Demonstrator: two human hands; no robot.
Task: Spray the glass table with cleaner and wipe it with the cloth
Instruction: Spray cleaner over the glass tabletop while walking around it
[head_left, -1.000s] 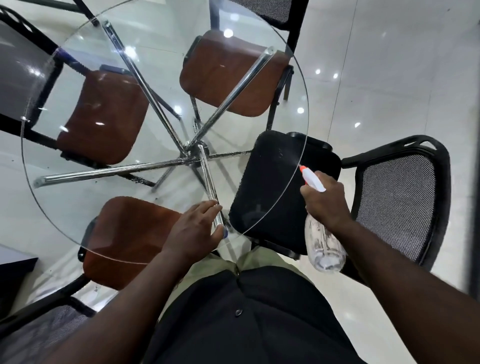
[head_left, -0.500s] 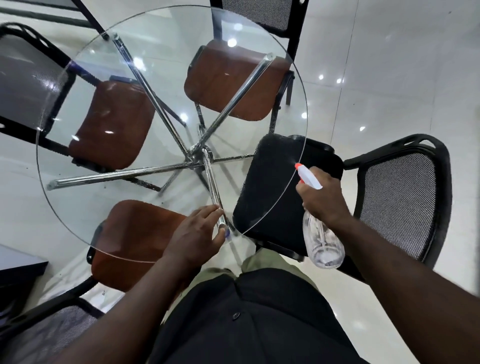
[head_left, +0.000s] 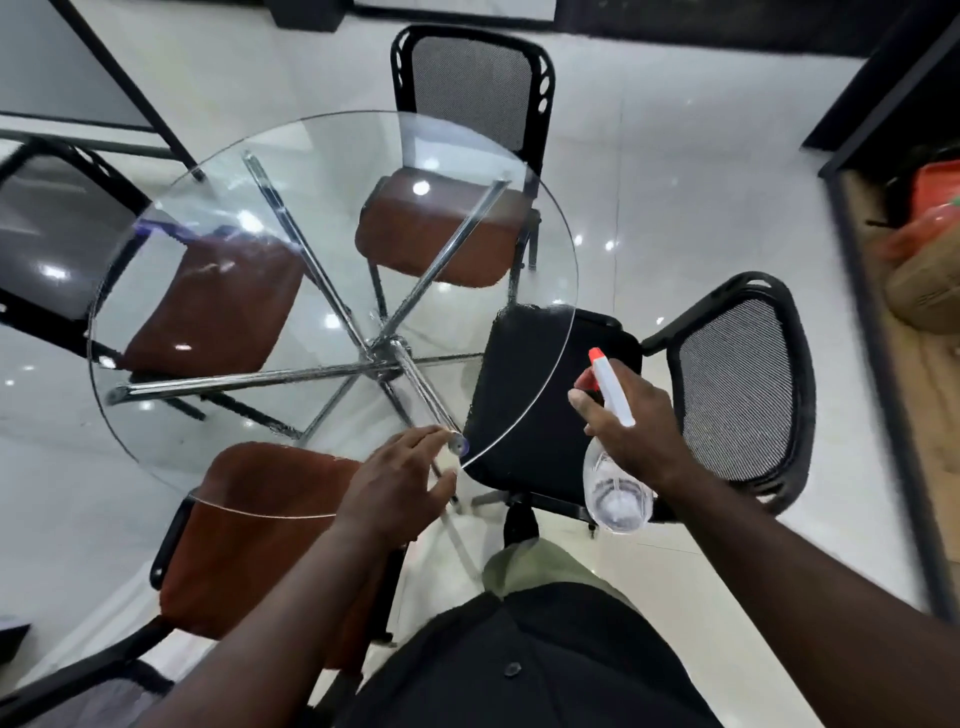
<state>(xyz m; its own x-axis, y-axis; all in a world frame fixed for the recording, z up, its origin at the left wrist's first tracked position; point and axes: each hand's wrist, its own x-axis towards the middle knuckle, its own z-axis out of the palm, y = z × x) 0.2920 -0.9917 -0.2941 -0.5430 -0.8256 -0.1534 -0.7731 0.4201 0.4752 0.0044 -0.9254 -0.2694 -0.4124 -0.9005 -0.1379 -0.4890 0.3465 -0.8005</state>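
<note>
**Nozzle off the rim, glass to my left**

My right hand (head_left: 639, 436) grips the bottle (head_left: 618, 499) by its neck, fingers wrapped round it. Whether one sits on the trigger I cannot tell. The bottle's long axis runs from its base near me to the nozzle (head_left: 596, 358) ahead, tilted left toward the table (head_left: 565, 291). The glass lies left of those fingers, rim close by, over the chair (head_left: 535, 395). My left hand (head_left: 395, 483) is nearer, its loose fingers resting on the near rim and holding nothing. No cloth shows. I judge the spray must swing left.
</note>
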